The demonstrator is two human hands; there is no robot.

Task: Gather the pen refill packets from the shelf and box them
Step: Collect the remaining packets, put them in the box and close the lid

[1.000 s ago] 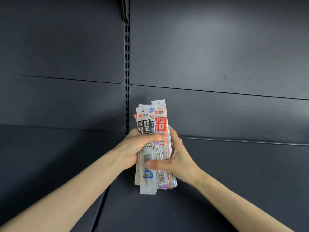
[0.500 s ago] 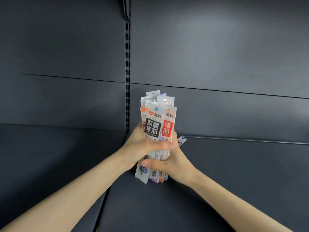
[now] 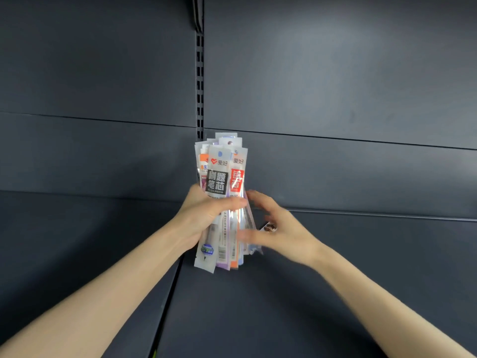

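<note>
The right hand (image 3: 284, 228) has let go of the packet bundle (image 3: 219, 177) it clasped a moment ago, its grip now spread and blurred just beside it. The left hand (image 3: 204, 215) alone holds the bundle upright above the dark shelf (image 3: 335, 293), grip curled round its middle, so gathering looks finished and boxing seems next.

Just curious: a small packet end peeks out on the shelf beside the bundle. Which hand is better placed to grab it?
Likely the right hand: it is open, empty and right next to that packet end, while the left hand grips the whole bundle.
</note>
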